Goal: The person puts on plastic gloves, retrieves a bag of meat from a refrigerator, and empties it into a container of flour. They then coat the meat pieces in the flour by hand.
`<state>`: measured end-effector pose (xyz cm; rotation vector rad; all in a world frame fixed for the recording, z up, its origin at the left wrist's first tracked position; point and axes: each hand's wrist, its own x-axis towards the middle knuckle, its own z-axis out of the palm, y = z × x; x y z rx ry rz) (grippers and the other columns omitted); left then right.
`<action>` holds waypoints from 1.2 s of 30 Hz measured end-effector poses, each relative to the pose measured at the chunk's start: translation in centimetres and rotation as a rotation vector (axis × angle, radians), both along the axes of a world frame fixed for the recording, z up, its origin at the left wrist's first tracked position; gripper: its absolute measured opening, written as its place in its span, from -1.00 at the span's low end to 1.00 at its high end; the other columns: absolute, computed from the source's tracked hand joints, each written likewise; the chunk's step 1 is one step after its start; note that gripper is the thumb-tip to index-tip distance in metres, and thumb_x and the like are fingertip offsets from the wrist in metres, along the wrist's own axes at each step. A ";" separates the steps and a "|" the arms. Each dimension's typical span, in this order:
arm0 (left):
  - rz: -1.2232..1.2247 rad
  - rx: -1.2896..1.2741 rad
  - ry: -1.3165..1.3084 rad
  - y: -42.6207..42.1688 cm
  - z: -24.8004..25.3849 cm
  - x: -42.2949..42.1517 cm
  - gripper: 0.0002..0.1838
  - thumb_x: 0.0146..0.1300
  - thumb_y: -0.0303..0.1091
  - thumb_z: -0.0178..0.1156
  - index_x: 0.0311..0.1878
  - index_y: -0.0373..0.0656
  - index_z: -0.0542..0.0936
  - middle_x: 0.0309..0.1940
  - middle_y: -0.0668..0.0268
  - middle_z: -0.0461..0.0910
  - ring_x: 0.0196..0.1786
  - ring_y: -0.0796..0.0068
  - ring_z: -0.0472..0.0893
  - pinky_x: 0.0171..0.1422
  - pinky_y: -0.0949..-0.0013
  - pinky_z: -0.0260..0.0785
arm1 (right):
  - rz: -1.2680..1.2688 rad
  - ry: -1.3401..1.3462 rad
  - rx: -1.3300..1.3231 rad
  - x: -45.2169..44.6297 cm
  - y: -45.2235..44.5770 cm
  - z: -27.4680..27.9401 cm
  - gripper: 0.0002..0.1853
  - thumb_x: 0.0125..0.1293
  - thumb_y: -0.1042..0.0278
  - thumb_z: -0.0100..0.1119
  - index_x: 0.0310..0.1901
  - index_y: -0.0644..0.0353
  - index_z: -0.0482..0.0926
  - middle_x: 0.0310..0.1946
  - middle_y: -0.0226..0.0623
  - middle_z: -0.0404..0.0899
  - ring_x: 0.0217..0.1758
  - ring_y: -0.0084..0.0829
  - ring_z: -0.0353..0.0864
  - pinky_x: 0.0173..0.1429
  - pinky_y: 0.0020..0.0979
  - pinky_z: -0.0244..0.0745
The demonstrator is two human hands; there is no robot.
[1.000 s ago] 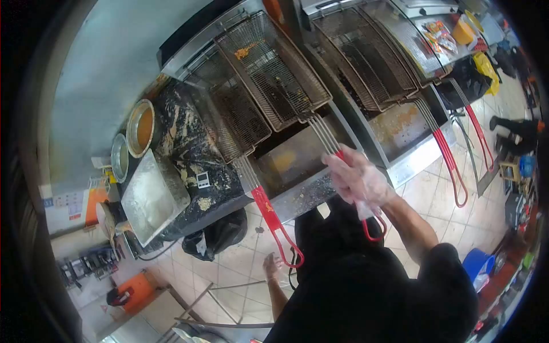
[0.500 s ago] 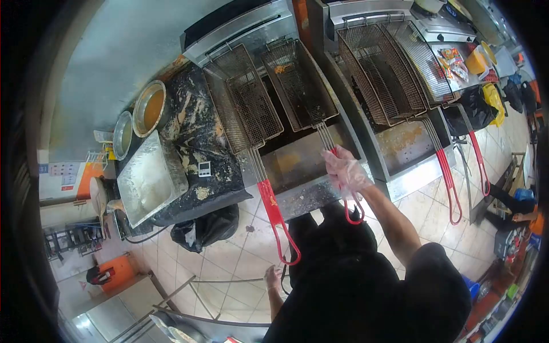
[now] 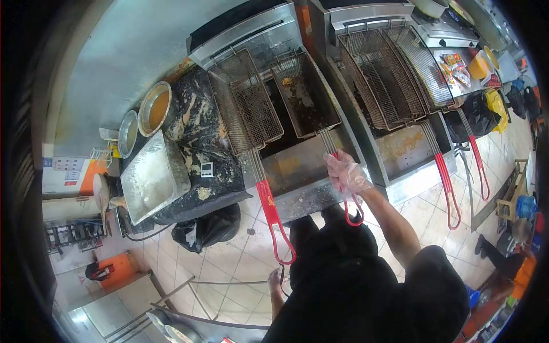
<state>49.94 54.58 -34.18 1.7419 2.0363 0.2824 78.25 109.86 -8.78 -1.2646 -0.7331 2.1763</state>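
My right hand (image 3: 346, 172), in a clear glove, is closed around the red handle of a wire fryer basket (image 3: 306, 94). That basket sits down in the left fryer, its far end near the back, with a small orange-brown bit of food in it. Beside it on the left rests another basket (image 3: 246, 103), its red handle (image 3: 269, 214) reaching over the fryer's front edge. My left hand (image 3: 275, 281) hangs low beside my body, away from the baskets, its fingers loosely extended and nothing visible in it.
The right fryer (image 3: 403, 151) holds two more baskets with red handles. Left of the fryers, a floury black-covered counter (image 3: 200, 137) bears a metal tray (image 3: 151, 177), two round bowls and a small timer (image 3: 206, 170). Another person (image 3: 514, 260) is at the far right.
My right hand has lowered its basket into the left fryer, still gripping the handle. The view has shifted, and my left hand remains low at my side.
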 end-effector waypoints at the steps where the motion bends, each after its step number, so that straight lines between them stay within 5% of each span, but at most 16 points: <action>1: 0.381 -0.215 -0.285 0.3 -0.1 0.3 -0.63 0.29 -0.38 0.25 0.15 -0.21 0.59 -0.12 0.13 0.66 -0.20 0.32 0.72 -0.25 0.24 0.62 | 0.005 -0.017 0.009 0.1 0.0 0.4 -0.69 0.49 0.07 0.17 -0.25 -0.01 0.26 -0.64 -0.61 0.18 -0.70 -0.63 0.18 -0.65 -0.44 0.13; 2: 0.761 -0.427 -0.571 1.3 0.6 0.6 -0.62 0.26 -0.44 0.27 0.16 -0.21 0.59 -0.09 0.12 0.65 -0.14 0.34 0.72 -0.19 0.25 0.63 | 0.010 -0.034 0.022 0.2 0.2 0.9 -0.69 0.49 0.08 0.17 -0.24 0.00 0.27 -0.64 -0.61 0.19 -0.70 -0.63 0.18 -0.65 -0.44 0.14; 3: 0.761 -0.420 -0.570 1.9 1.7 0.9 -0.62 0.26 -0.44 0.27 0.16 -0.21 0.59 -0.09 0.12 0.65 -0.14 0.34 0.72 -0.19 0.25 0.63 | 0.011 -0.031 0.027 0.3 0.2 1.6 -0.69 0.49 0.08 0.17 -0.24 0.00 0.27 -0.64 -0.61 0.19 -0.70 -0.63 0.18 -0.65 -0.44 0.14; 5: 0.418 -0.351 -0.237 2.8 3.8 1.4 -0.63 0.29 -0.42 0.25 0.16 -0.24 0.59 -0.04 0.07 0.63 -0.07 0.33 0.70 -0.09 0.26 0.62 | -0.007 -0.016 0.006 0.8 0.0 3.6 -0.70 0.48 0.06 0.18 -0.22 0.01 0.30 -0.64 -0.60 0.20 -0.70 -0.63 0.20 -0.66 -0.46 0.15; 7: 0.634 -0.325 -0.463 3.1 2.9 0.9 -0.65 0.29 -0.43 0.23 0.14 -0.27 0.60 -0.01 0.10 0.63 -0.07 0.33 0.70 -0.03 0.32 0.61 | -0.006 -0.045 0.025 1.2 -0.6 7.1 -0.71 0.48 0.07 0.17 -0.22 0.02 0.31 -0.63 -0.60 0.21 -0.70 -0.64 0.21 -0.66 -0.48 0.15; 10: 0.397 -0.459 0.028 3.6 3.6 1.0 -0.64 0.17 -0.45 0.23 0.07 -0.18 0.66 0.01 0.16 0.67 0.08 0.20 0.65 0.21 0.24 0.53 | 0.011 -0.125 0.055 2.1 -1.7 10.7 -0.72 0.49 0.08 0.16 -0.23 0.04 0.33 -0.62 -0.60 0.23 -0.69 -0.66 0.23 -0.65 -0.51 0.16; 13: 0.215 -0.627 0.151 4.5 3.6 0.8 -0.64 0.15 -0.46 0.19 0.05 -0.13 0.67 -0.01 0.15 0.69 0.11 0.17 0.63 0.27 0.20 0.48 | 0.034 -0.134 0.055 2.7 -2.3 13.7 -0.72 0.48 0.08 0.18 -0.23 0.07 0.38 -0.61 -0.60 0.25 -0.67 -0.69 0.26 -0.64 -0.54 0.18; 21: 0.411 -0.366 0.096 6.7 3.5 -0.8 -0.79 0.34 -0.37 -0.01 -0.24 -0.12 0.64 -0.22 0.04 0.68 -0.13 0.00 0.67 0.01 0.03 0.51 | 0.004 -0.125 0.158 0.5 -0.2 16.0 -0.75 0.47 0.11 0.20 -0.15 0.10 0.45 -0.61 -0.58 0.28 -0.69 -0.68 0.24 -0.66 -0.56 0.17; 29: 0.827 -0.295 0.078 5.9 6.7 -5.6 -0.59 0.56 -0.14 -0.22 -0.15 -0.16 0.58 -0.22 -0.05 0.64 -0.10 -0.14 0.63 0.03 -0.13 0.42 | -0.105 -0.361 0.172 -1.0 -0.9 10.4 -0.64 0.45 0.17 0.22 0.20 0.08 0.56 -0.61 -0.58 0.36 -0.69 -0.67 0.27 -0.62 -0.53 0.22; 31: 0.979 -0.218 0.057 7.2 9.6 -7.7 -0.57 0.57 -0.12 -0.24 -0.15 -0.18 0.58 -0.22 -0.04 0.65 -0.08 -0.14 0.62 0.05 -0.11 0.40 | 0.056 -0.748 0.312 -3.3 -1.6 14.1 -0.64 0.47 0.21 0.20 0.23 0.09 0.55 -0.53 -0.56 0.41 -0.59 -0.71 0.34 -0.50 -0.56 0.30; 33: 1.086 -0.077 -0.057 7.8 10.6 -11.5 -0.57 0.58 -0.10 -0.24 -0.09 -0.16 0.57 -0.27 0.00 0.64 -0.12 -0.14 0.61 0.05 -0.06 0.41 | 0.012 -0.544 0.661 0.3 -2.2 8.8 -0.57 0.52 0.15 0.11 0.32 0.12 0.49 -0.24 -0.40 0.62 -0.26 -0.60 0.60 -0.17 -0.56 0.49; 35: 1.141 0.023 -0.128 7.7 10.4 -15.8 -0.58 0.58 -0.09 -0.23 -0.04 -0.14 0.57 -0.30 0.03 0.64 -0.16 -0.15 0.60 0.04 -0.04 0.42 | 0.194 -1.056 0.982 0.7 -3.7 11.3 -0.56 0.57 0.36 0.00 0.41 0.25 0.38 0.25 -0.16 0.51 0.14 -0.45 0.59 0.08 -0.46 0.54; 36: 1.170 0.088 -0.159 7.6 11.0 -17.8 -0.58 0.58 -0.08 -0.23 0.01 -0.13 0.57 -0.35 0.09 0.62 -0.22 -0.02 0.61 -0.02 0.04 0.44 | 0.135 -0.933 0.895 0.7 -4.5 13.2 -0.56 0.57 0.36 0.00 0.41 0.23 0.39 0.30 -0.16 0.49 0.23 -0.39 0.55 0.20 -0.40 0.49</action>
